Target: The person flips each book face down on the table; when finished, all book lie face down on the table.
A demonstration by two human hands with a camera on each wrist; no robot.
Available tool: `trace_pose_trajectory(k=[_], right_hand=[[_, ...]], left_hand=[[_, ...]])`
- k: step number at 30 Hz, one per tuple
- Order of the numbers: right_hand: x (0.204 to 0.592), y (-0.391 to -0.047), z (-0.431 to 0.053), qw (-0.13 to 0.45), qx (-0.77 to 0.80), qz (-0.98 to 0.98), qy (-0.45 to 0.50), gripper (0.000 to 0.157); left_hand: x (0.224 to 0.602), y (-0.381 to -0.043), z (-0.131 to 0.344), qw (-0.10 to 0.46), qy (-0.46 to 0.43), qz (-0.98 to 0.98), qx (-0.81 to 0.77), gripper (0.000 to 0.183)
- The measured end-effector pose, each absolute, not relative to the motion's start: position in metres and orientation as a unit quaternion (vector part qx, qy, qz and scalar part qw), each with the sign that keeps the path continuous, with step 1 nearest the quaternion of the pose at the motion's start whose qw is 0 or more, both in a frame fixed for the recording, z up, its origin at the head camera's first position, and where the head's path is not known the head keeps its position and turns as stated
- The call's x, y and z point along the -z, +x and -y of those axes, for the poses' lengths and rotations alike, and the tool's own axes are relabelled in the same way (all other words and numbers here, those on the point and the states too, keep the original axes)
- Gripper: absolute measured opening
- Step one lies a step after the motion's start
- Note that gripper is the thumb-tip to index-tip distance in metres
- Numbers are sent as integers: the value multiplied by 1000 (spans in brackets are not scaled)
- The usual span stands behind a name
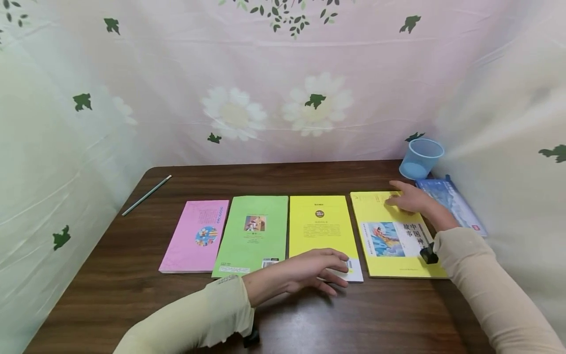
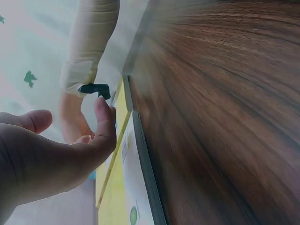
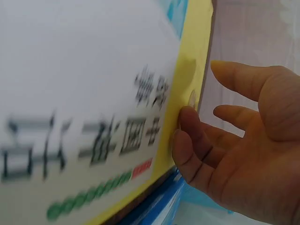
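Observation:
At the right end of a row of books, my right hand (image 1: 411,199) reaches over the upper part of a yellow book with a picture cover (image 1: 389,265). Its fingertips are at that cover (image 3: 84,61), loosely bent; whether they touch or hover is hard to tell. My left hand (image 1: 311,269) hangs, fingers spread and holding nothing, over the lower edge of the other yellow book (image 1: 318,236), which has a barcode at its bottom. In the left wrist view, the left hand's thumb and a finger (image 2: 105,122) stand apart with nothing between them.
Left of the yellow books lie a green book (image 1: 252,246) and a pink book (image 1: 185,250). A thin stick (image 1: 147,195) rests near the table's left edge. Beyond my right hand are a blue book (image 1: 451,201) and a light blue cup (image 1: 420,160). Curtains surround the wooden table (image 1: 132,295).

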State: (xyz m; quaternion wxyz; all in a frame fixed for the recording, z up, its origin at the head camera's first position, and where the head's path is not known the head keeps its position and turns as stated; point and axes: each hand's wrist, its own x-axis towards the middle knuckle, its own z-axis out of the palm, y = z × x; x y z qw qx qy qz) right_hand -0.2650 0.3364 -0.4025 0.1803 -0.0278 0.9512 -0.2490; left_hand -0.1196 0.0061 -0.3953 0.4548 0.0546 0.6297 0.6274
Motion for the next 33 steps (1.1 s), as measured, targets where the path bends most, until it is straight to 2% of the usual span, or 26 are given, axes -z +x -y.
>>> trace_pose_trajectory(k=[12,21,33], right_hand=[[416,-269,-363,181,214,-960,-27,96],[418,-270,-367,180,201,-962,-38,106],[418,-266,-368,180,206,-961,-40,102]], left_hand=[[404,-125,-42,474,30,-583,-660,48],[408,-124,-55,480,5,-558,-677,62],[405,-126,-68,484,-72,-524,-697,35]])
